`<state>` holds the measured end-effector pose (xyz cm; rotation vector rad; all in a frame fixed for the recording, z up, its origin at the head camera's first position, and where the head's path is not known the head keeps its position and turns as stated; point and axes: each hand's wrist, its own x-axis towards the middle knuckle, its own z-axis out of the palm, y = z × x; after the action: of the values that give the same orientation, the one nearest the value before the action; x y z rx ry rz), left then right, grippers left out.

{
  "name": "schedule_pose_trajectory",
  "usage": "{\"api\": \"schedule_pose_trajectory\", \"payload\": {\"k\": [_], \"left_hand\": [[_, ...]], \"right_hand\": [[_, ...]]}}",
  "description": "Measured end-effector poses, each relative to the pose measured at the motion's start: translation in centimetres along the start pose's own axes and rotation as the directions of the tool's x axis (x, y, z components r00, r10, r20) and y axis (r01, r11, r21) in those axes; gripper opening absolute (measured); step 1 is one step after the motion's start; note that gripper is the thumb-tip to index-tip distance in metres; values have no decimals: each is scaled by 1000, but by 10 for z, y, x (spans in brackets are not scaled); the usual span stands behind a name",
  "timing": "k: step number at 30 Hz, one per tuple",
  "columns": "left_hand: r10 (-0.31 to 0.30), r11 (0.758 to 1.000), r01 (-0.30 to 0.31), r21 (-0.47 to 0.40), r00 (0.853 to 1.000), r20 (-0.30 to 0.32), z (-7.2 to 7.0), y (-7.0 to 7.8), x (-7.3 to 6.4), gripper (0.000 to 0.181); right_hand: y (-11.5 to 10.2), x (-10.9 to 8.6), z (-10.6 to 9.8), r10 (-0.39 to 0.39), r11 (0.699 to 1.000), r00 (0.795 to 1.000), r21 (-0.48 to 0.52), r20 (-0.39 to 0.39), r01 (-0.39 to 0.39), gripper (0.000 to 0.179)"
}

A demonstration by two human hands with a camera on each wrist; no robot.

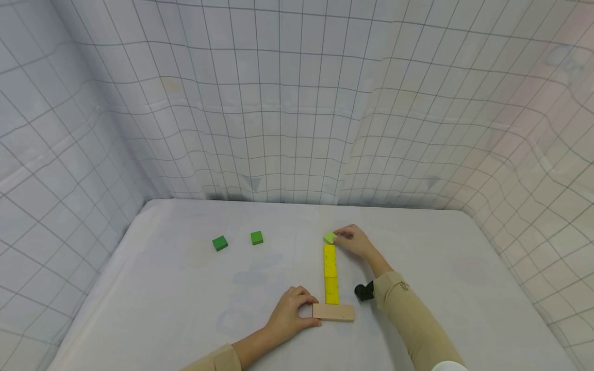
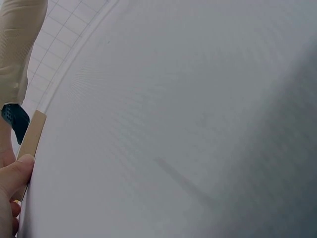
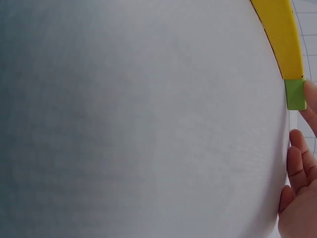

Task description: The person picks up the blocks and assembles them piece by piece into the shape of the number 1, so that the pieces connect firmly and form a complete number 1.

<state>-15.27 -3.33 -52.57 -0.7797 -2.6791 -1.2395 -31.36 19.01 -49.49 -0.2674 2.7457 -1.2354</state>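
Note:
My left hand point(image 1: 290, 314) grips the left end of a plain wooden block point(image 1: 333, 312), thumb along its near side and fingers at its far side. The left wrist view shows the thumb pressed to this wooden block point(image 2: 32, 134). Beyond it, two yellow blocks point(image 1: 330, 262) lie end to end, forming a strip that runs away from me. At the strip's far end is a small light green block point(image 1: 330, 237), slightly turned. My right hand point(image 1: 355, 241) pinches its right side with the fingertips. In the right wrist view, the light green block point(image 3: 295, 94) sits against the yellow end.
Two darker green blocks, one at the far left point(image 1: 220, 243) and another nearer the middle point(image 1: 257, 237), lie on the white tabletop point(image 1: 185, 299). A black wrist device point(image 1: 364, 291) sticks out by the right sleeve. Grid-patterned curtains point(image 1: 278, 103) enclose the back and sides.

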Motion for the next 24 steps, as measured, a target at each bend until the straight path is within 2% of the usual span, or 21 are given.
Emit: {"api": "schedule_pose_trajectory", "payload": {"k": [5,9,12,15,24], "left_hand": [[-5,1000,5,-1,1000,5,0,0,0,37],[-3,1000,3,-2,1000,4,0,1,-1,36],[1,1000,-1,-2,1000,-1,0,0,-1,36],[5,1000,-5,0,1000,-4,1,0,-1,36],[-1,1000,1,-2,1000,-3,1,-1,0,36]], "right_hand": [[1,0,0,-5,1000,1000,-14,18,5,31],[4,2,-1,-69,996,996,-53,54,72,35],[7,3,-1,-145,984,986,-95,87,153,35],[8,5,0,-184,973,976,-123,113,197,35],[8,5,1,-203,966,971,-139,122,220,32]]}}
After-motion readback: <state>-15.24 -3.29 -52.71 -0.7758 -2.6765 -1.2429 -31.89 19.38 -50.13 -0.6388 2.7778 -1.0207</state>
